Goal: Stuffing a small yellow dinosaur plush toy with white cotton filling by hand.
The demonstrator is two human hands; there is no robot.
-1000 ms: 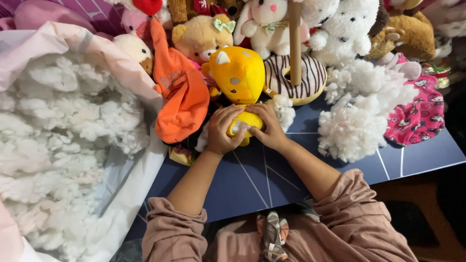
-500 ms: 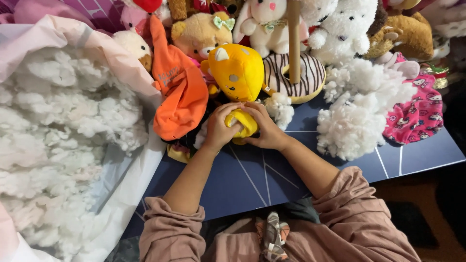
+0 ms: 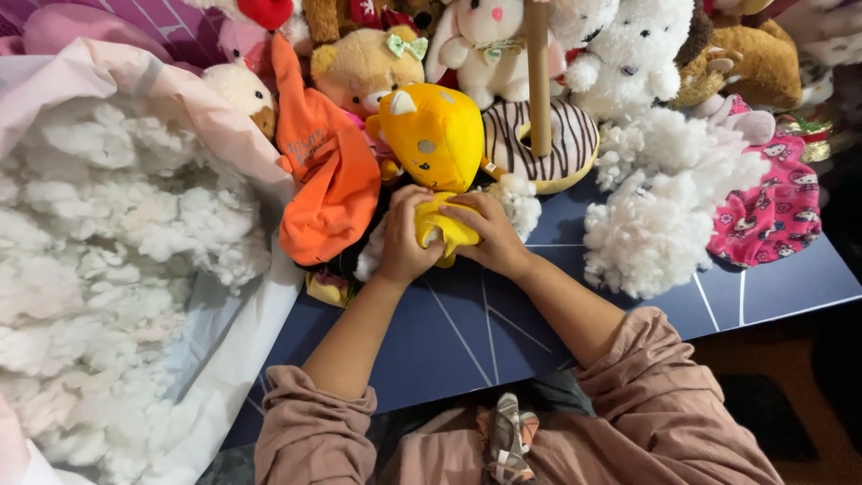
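**Two hands closed on a yellow plush toy at the centre of the frame**

At the centre of the frame, the left hand and the right hand are both wrapped around the lower part of a yellow plush toy; the fingers of each hand curl shut over the soft yellow fabric from either side, and a little white stuffing shows between them; the toy's large head, with a white ear and a grey patch, rises just above the hands, toward the upper middle of the frame. The hands and toy lie over a dark blue board marked with thin pale lines, which fills the lower middle; the person's forearms run down from it to dusty pink sleeves at the bottom edge.

Just left of the toy an orange fabric piece lies limp, touching it; further left, a big heap of white stuffing sits in a pale pink-edged bag and takes up the whole left side. Right of the hands, a smaller clump of white stuffing rests on the board; beside it, at the right edge, lies a pink printed cloth. Behind the toy, a striped doughnut-shaped cushion sits around an upright cardboard tube; along the top of the frame stand a tan teddy bear, a white rabbit toy and a fluffy white toy.
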